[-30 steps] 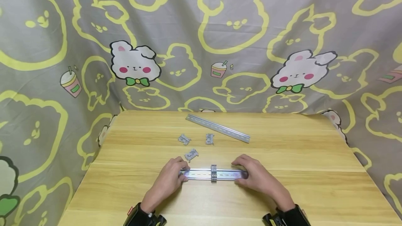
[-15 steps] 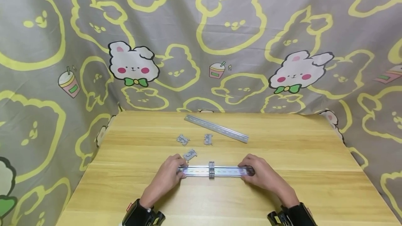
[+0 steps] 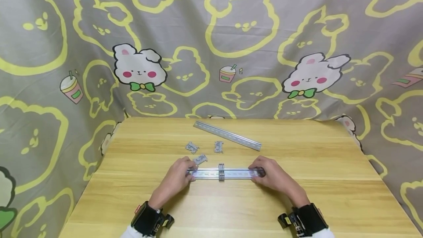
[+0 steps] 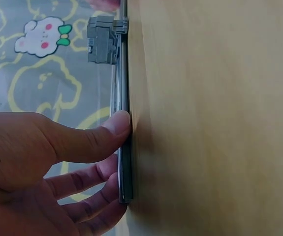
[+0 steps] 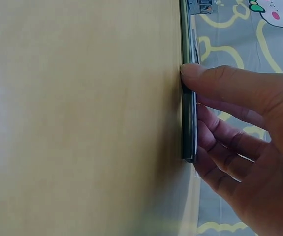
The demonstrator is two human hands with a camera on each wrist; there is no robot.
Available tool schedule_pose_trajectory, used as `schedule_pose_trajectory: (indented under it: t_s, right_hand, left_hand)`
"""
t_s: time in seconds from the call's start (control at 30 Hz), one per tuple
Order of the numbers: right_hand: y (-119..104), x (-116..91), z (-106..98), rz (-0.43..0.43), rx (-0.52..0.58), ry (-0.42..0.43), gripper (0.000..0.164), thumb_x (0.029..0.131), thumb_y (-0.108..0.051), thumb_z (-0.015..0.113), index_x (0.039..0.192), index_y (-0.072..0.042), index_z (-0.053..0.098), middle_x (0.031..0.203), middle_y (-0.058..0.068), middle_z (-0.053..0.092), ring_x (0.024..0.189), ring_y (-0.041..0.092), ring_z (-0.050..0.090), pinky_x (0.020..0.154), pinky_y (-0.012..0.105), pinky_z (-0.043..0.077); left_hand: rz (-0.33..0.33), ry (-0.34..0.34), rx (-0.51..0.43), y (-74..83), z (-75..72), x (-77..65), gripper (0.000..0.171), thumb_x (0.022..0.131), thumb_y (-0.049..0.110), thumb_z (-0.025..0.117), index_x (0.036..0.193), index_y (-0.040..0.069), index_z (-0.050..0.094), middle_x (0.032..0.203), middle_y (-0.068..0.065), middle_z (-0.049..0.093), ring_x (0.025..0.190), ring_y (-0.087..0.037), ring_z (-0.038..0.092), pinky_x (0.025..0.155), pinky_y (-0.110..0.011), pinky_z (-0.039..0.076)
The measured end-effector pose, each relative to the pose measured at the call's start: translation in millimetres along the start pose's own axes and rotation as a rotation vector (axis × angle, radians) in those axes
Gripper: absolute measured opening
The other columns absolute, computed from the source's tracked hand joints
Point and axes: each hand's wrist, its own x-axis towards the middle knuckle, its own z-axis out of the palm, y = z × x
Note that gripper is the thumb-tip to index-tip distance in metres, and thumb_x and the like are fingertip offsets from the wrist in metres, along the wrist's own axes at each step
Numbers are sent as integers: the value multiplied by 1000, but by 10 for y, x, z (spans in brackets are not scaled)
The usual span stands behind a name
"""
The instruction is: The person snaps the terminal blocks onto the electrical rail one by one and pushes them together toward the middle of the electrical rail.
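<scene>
A slotted metal DIN rail [image 3: 238, 174] lies crosswise low over the table, held at both ends. Several slim grey terminal blocks [image 3: 221, 172] sit clipped side by side near its middle. My left hand [image 3: 180, 175] grips the left end, thumb on the near edge and fingers at the far edge, as the left wrist view shows along the rail [image 4: 124, 88]. At the opposite end my right hand [image 3: 272, 173] pinches the rail [image 5: 188, 128] likewise between thumb and fingers. Just behind the rail, near the left fingertips, lies a loose grey terminal block [image 3: 199, 159].
Two more loose terminal blocks, one on the left [image 3: 192, 147] and one nearer the middle [image 3: 219, 147], lie farther back. Behind them a second DIN rail [image 3: 228, 135] rests at a slant. A patterned curtain [image 3: 185, 83] hangs around the wooden table [image 3: 330, 164].
Both hands have carried the rail and its clipped blocks away from the person, closer to the loose block. Earlier, the right hand slid a little outward. The loose parts stay put.
</scene>
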Motion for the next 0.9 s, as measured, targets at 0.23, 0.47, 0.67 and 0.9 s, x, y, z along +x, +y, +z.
schedule_pose_trajectory:
  t_s: [0.23,0.47,0.67,0.9]
  right_hand:
    - [25,63,-12,20,11,-2,30,77,-14,81,104,-5,73,100,6,67,90,21,63,80,41,57]
    - [21,111,-38,29,18,2,31,76,-14,81,104,-4,73,102,8,68,91,23,63,81,42,57]
    - [40,141,-40,34,11,1,31,76,-15,81,104,-5,73,101,6,67,90,22,63,80,41,57]
    - [44,170,-44,46,25,-4,31,77,-14,81,105,-4,73,100,6,66,89,21,62,79,42,57]
  left_hand:
    - [16,8,1,-30,-13,62,27,71,6,83,97,5,76,90,-6,64,83,-24,57,72,-38,53]
    - [13,4,19,-41,-26,125,26,72,6,82,97,5,76,92,-8,65,84,-24,57,73,-38,52]
    - [18,12,20,-63,-19,160,26,72,7,83,97,5,76,92,-8,65,84,-24,58,74,-39,52]
    - [16,16,15,-73,-29,179,27,71,7,83,96,5,76,95,-7,66,89,-25,59,80,-42,54]
